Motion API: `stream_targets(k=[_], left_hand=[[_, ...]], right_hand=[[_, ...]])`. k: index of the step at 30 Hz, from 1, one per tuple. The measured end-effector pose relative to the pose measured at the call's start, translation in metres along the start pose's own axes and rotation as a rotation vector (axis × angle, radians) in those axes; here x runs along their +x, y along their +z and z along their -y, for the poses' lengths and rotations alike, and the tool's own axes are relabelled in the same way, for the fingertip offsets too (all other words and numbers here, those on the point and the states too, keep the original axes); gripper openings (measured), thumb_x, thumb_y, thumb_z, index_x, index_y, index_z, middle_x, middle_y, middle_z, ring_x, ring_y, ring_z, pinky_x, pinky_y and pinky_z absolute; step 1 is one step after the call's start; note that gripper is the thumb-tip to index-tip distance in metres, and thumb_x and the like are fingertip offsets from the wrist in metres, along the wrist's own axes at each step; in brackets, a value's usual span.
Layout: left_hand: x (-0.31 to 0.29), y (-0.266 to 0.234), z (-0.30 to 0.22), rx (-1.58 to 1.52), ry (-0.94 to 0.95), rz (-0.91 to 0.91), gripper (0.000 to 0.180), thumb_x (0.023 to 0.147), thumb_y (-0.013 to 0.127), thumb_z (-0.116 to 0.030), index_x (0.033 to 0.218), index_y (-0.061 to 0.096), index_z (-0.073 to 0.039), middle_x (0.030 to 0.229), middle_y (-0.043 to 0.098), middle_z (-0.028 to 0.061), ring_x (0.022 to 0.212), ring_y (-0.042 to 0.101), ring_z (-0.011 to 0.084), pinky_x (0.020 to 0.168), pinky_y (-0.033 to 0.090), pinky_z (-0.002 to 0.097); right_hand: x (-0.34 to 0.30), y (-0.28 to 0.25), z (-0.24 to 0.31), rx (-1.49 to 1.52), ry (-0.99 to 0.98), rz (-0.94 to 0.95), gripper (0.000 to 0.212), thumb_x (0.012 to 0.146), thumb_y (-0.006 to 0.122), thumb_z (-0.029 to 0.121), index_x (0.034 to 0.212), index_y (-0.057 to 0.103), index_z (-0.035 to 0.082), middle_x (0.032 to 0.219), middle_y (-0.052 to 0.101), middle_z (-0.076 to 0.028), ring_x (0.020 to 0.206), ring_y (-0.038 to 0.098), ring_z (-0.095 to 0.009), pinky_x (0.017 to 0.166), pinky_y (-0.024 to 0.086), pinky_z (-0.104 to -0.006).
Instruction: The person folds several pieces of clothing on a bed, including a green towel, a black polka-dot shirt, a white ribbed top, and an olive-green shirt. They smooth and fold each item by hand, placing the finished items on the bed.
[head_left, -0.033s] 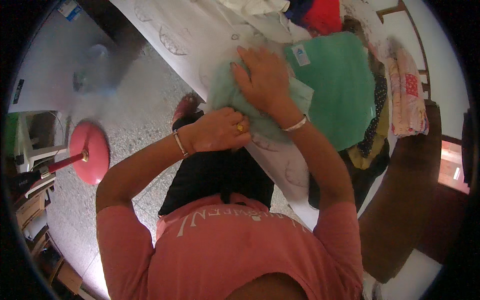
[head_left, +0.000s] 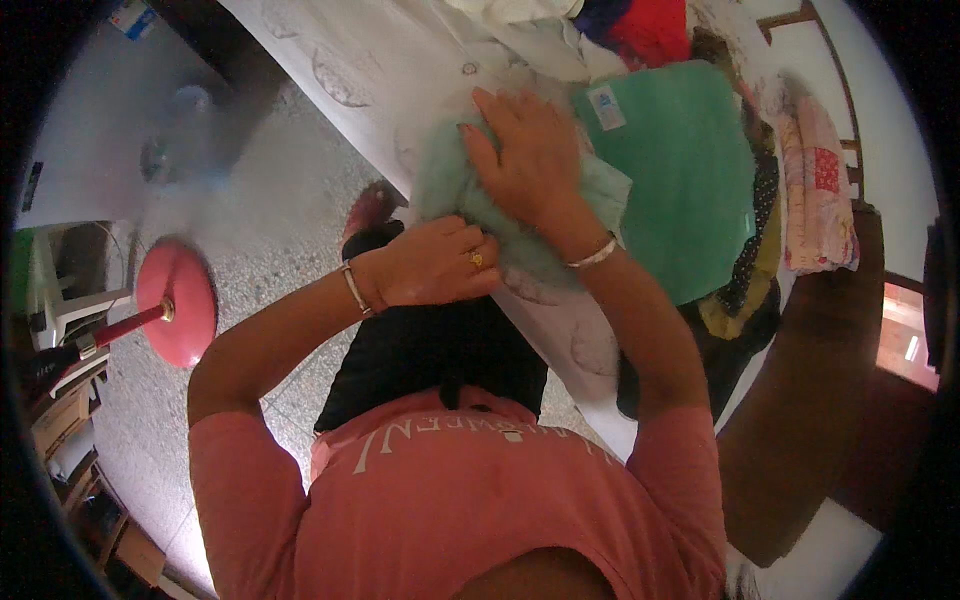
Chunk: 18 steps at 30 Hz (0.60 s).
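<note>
A pale green cloth [head_left: 440, 170] lies bunched on the white patterned bed cover, blurred at its edges. My right hand [head_left: 530, 160] is open and flat on top of it, fingers spread and pointing away from me. At the cloth's near edge my left hand [head_left: 430, 262] is closed, its curled fingers gripping the fabric; the fingertips are hidden underneath. A ring and a bangle show on this hand and wrist. Just right of my right hand lies a neatly folded darker green garment [head_left: 675, 185] with a small white tag near its upper left corner.
Dark, dotted and yellowish clothes [head_left: 745, 300] stick out from under the folded garment. White and red fabrics [head_left: 650, 30] lie at the far side. A folded patterned quilt [head_left: 818, 190] sits at the right. On the floor to the left stands a round pink base [head_left: 178, 310] with a pole.
</note>
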<state>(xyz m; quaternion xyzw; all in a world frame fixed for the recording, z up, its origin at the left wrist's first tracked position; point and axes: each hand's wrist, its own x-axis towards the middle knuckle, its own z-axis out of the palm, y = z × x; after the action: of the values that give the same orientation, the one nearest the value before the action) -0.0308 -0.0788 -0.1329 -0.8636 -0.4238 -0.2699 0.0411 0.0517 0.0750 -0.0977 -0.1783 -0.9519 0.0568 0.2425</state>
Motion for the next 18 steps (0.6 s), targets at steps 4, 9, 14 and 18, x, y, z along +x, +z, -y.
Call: stream_targets(k=[4,9,14,18], left_hand=[[-0.006,0.015,0.005,0.017,0.009,-0.106,0.012,0.070,0.059,-0.022,0.077,0.052,-0.015,0.085,0.054,0.0039,0.073,0.050,0.0184,0.062,0.041,0.0303],[-0.003,0.009,0.001,-0.003,-0.006,-0.088,0.012,0.071,0.058,-0.020,0.078,0.052,-0.014,0.084,0.053,0.0039,0.074,0.051,0.0192,0.063,0.042,0.0309],[0.002,0.001,-0.003,0.017,-0.071,-0.063,0.008,0.075,0.055,-0.019,0.077,0.051,-0.013,0.081,0.051,0.0025,0.079,0.053,0.0199,0.067,0.045,0.0329],[0.001,0.001,-0.002,0.020,-0.059,-0.034,0.006,0.075,0.054,-0.018,0.078,0.051,-0.013,0.081,0.051,0.0027,0.079,0.053,0.0198,0.068,0.045,0.0334]], right_hand=[[-0.003,0.005,-0.005,0.051,-0.010,-0.052,0.035,0.081,0.057,0.027,0.106,0.062,0.004,0.105,0.062,-0.017,0.102,0.056,-0.037,0.091,0.038,-0.0478],[-0.010,-0.001,-0.003,0.106,-0.124,-0.143,0.035,0.080,0.057,0.023,0.110,0.061,0.004,0.108,0.061,-0.015,0.101,0.056,-0.035,0.092,0.038,-0.0462],[-0.017,-0.022,0.006,0.012,-0.185,-0.114,0.039,0.081,0.056,0.016,0.119,0.058,0.008,0.120,0.056,-0.016,0.108,0.054,-0.034,0.092,0.038,-0.0448],[-0.029,-0.026,0.012,-0.032,-0.200,-0.077,0.046,0.081,0.055,0.019,0.127,0.052,0.011,0.129,0.049,-0.018,0.113,0.049,-0.035,0.095,0.036,-0.0460]])
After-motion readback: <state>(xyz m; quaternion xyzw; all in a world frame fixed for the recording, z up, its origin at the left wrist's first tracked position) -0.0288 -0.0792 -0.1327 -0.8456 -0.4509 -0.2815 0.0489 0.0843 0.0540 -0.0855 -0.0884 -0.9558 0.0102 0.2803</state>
